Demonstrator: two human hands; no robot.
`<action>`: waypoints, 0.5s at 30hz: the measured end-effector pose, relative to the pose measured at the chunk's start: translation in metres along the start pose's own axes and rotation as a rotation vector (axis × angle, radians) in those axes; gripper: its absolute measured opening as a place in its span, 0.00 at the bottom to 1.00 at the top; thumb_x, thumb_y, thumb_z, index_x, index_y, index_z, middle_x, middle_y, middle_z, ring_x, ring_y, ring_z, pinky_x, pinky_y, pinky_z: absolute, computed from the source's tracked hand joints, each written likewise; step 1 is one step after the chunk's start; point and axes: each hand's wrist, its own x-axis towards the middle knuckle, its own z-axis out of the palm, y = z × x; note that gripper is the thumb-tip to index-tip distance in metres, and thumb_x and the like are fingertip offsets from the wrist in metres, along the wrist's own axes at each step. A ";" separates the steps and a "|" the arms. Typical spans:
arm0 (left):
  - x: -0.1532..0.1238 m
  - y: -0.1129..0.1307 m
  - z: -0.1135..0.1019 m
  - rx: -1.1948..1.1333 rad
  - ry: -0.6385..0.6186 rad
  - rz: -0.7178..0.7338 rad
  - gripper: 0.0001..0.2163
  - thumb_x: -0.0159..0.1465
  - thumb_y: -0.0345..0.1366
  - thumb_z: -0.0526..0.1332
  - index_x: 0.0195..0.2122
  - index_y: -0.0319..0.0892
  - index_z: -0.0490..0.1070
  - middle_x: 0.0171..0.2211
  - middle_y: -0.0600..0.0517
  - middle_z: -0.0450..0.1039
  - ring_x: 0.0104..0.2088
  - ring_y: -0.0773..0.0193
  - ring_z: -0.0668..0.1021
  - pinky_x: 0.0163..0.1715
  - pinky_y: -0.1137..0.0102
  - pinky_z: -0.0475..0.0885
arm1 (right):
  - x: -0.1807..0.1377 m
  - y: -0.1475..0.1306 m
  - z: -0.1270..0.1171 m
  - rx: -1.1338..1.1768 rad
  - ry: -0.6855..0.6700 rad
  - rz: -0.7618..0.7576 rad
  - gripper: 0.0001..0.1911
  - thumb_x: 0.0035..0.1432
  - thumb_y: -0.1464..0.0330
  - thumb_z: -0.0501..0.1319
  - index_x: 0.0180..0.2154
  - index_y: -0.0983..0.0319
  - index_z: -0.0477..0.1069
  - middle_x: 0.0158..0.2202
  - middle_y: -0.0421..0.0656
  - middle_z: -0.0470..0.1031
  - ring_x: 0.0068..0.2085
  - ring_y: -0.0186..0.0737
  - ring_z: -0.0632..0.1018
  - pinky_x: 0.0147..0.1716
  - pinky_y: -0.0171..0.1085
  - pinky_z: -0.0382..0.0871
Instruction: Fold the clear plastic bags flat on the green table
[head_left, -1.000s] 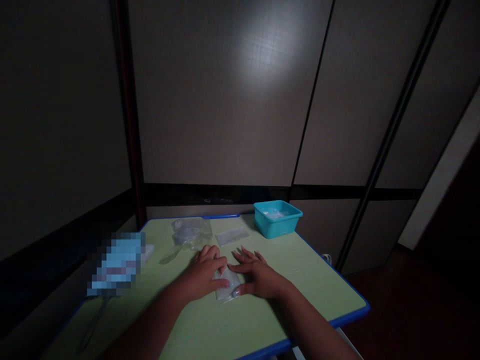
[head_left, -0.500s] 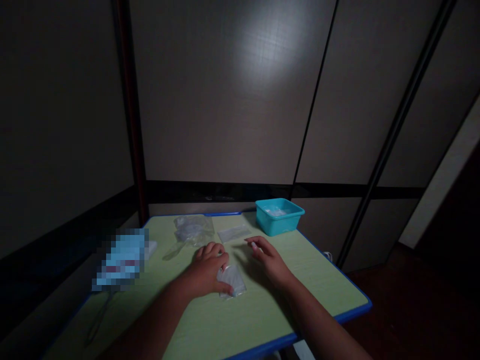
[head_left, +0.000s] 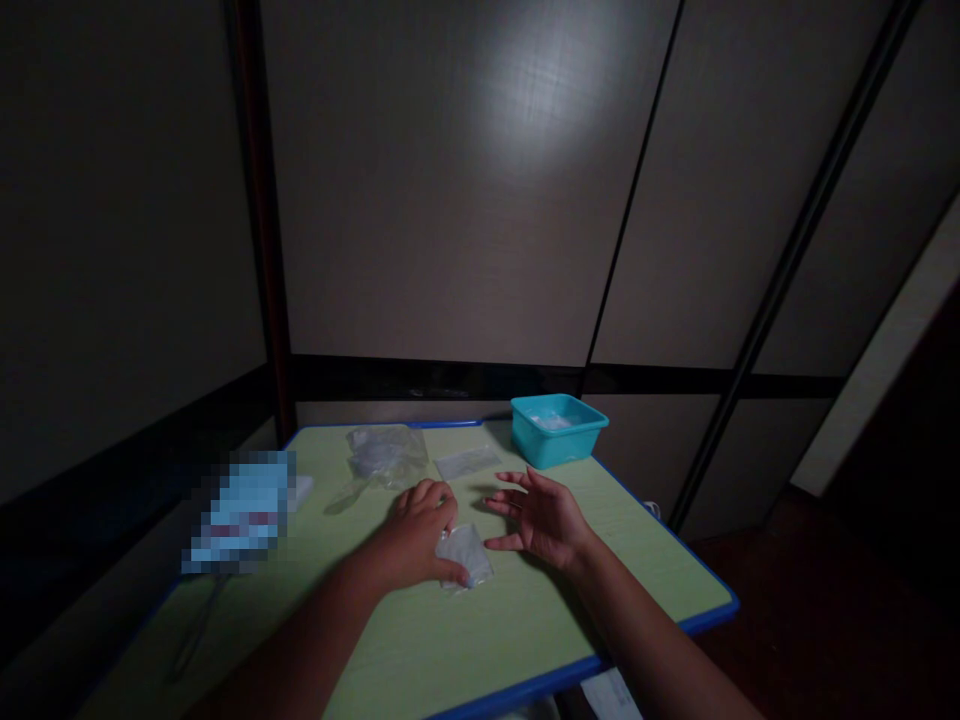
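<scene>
A small clear plastic bag (head_left: 468,556) with whitish contents lies on the table. My left hand (head_left: 418,535) has hold of its left side, the thumb on the lower corner and the curled fingers by the upper edge. Just right of the bag, my right hand (head_left: 546,518) hangs above the table with its fingers spread and nothing in it. Behind the hands a flat clear bag (head_left: 468,462) rests on the tabletop. To its left is a larger crumpled clear bag (head_left: 384,455).
The light green table (head_left: 420,650) has a blue edge. A turquoise basket (head_left: 559,445) with clear packets inside stands at the back right. A blurred blue item (head_left: 244,510) is at the left edge, a strap below it. Cabinet panels (head_left: 450,220) rise behind the table.
My right hand has opened from a pinch, turned its palm more into view and spread its fingers. My left hand stays at the small bag.
</scene>
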 end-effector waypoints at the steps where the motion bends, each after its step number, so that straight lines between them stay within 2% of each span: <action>1: 0.000 0.000 0.000 -0.002 -0.002 -0.002 0.25 0.38 0.53 0.68 0.32 0.45 0.63 0.44 0.52 0.62 0.47 0.55 0.62 0.44 0.64 0.59 | 0.000 0.000 0.000 0.004 0.002 0.005 0.13 0.57 0.60 0.51 0.40 0.60 0.65 0.35 0.45 0.71 0.45 0.45 0.70 0.39 0.61 0.64; 6: 0.001 0.001 0.001 -0.008 -0.017 -0.019 0.25 0.37 0.54 0.68 0.32 0.45 0.63 0.44 0.52 0.62 0.47 0.55 0.62 0.44 0.65 0.58 | -0.001 0.002 0.002 -0.018 -0.024 0.018 0.11 0.57 0.61 0.52 0.35 0.61 0.66 0.36 0.45 0.71 0.47 0.46 0.69 0.39 0.58 0.65; 10: 0.001 0.000 0.001 -0.016 -0.016 -0.025 0.26 0.37 0.54 0.68 0.32 0.45 0.63 0.44 0.51 0.61 0.48 0.54 0.62 0.44 0.65 0.58 | -0.004 0.003 0.007 -0.105 -0.076 0.020 0.12 0.57 0.60 0.52 0.36 0.60 0.66 0.38 0.44 0.70 0.48 0.46 0.68 0.38 0.55 0.67; 15: 0.000 0.000 0.002 -0.035 -0.017 -0.023 0.25 0.38 0.54 0.67 0.32 0.45 0.63 0.43 0.51 0.61 0.47 0.55 0.61 0.44 0.65 0.58 | -0.009 0.007 0.017 -0.329 -0.139 -0.028 0.15 0.56 0.57 0.53 0.40 0.59 0.68 0.43 0.45 0.69 0.49 0.43 0.67 0.40 0.44 0.67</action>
